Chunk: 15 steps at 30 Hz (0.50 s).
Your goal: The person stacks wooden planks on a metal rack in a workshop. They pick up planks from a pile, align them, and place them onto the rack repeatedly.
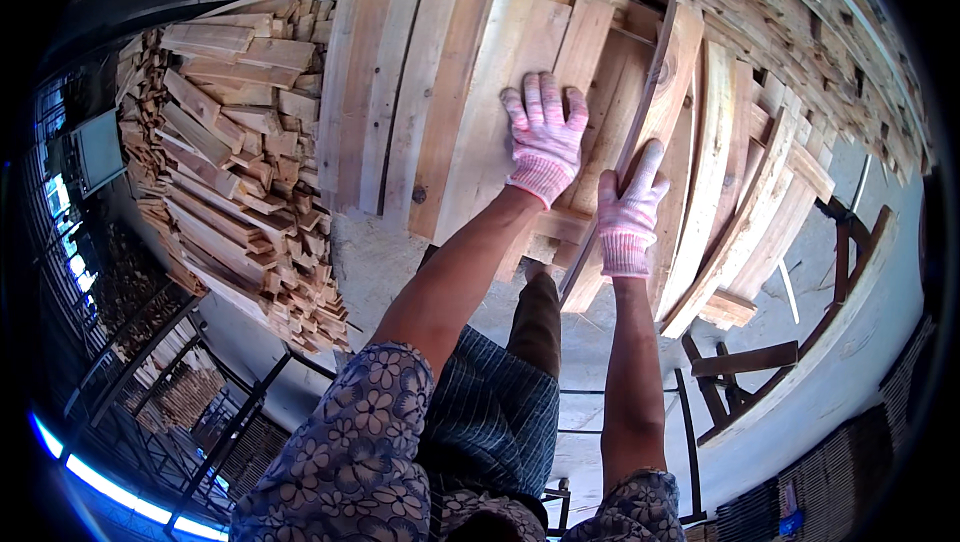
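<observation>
My left hand (545, 137), in a pink and white knitted glove, lies with fingers spread on a row of pale wooden boards (470, 92) set side by side. My right hand (632, 212), gloved the same way, grips a long wooden plank (660, 92). That plank is tilted up on its edge, and its near end sticks out past the row toward me. The palm side of my right hand is hidden. Right of it lie several loose, slightly curved planks (710, 162), some crossing over others.
A tall heap of short wood offcuts (240, 162) rises at the left. Stacked timber (800, 32) runs along the far right. A wooden frame (790, 362) with a curved rail stands on the grey floor (380, 262) at the right. Dark metal bars (240, 412) are at lower left.
</observation>
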Motion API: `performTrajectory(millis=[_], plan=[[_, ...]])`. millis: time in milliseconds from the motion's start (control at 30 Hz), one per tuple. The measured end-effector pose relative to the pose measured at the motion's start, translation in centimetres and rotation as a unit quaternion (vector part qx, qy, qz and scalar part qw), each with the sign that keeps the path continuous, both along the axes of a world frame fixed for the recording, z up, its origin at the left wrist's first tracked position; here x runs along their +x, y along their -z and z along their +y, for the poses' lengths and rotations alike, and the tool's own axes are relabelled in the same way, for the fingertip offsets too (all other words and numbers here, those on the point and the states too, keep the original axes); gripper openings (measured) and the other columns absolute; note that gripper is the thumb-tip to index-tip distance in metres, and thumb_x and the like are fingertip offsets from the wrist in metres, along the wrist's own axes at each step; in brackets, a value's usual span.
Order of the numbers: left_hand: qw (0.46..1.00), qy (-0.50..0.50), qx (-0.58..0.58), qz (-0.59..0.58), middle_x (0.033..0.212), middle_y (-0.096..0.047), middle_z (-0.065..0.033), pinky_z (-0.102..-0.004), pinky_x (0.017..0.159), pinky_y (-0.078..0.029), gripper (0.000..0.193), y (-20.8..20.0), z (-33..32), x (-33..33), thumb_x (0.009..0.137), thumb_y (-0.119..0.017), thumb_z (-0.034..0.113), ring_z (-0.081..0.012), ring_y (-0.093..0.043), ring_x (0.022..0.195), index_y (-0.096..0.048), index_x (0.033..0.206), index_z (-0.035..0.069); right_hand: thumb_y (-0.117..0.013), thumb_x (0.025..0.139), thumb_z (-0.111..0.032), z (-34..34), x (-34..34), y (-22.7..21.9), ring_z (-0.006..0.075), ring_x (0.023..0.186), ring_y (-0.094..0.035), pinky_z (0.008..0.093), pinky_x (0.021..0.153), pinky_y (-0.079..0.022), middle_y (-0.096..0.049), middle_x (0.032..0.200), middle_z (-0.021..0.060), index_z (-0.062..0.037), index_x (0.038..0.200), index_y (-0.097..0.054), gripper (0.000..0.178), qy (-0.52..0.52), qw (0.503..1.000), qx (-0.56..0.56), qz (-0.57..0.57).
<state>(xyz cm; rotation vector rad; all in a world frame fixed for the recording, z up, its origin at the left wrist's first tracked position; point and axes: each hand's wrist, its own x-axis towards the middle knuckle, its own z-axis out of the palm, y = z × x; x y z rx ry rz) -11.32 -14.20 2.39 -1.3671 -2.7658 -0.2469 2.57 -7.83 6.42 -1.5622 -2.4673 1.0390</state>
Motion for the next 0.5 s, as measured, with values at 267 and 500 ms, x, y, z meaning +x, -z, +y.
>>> performTrajectory(millis=[267, 500], plan=[[0.977, -0.142, 0.036, -0.156, 0.143, -0.040, -0.0223, -0.0469, 0.112, -0.039, 0.061, -6.8, -14.4, -14.4, 0.088, -0.072, 0.030, -0.0398, -0.043, 0.132, -0.048, 0.139, 0.008, -0.064, 0.095, -0.026, -1.5, -1.6, 4.2, 0.0438, 0.099, -0.058, 0.0501, 0.081, -0.052, -0.047, 0.116, 0.0255, -0.0172, 0.159, -0.019, 0.079, -0.051, 0.988, 0.122, -0.080], [0.815, -0.419, -0.048, -0.397, 0.147, -0.051, -0.0226, -0.0389, 0.111, -0.036, 0.091, -1.7, -26.1, -26.1, 0.095, -0.036, 0.075, -0.0386, -0.048, 0.136, -0.042, 0.149, 0.003, -0.055, 0.103, -0.029, -4.3, -3.5, 5.1, 0.0340, 0.118, -0.052, 0.0434, 0.103, -0.043, -0.047, 0.131, 0.0194, -0.0185, 0.159, -0.031, 0.062, 0.067, 0.991, -0.104, 0.056]])
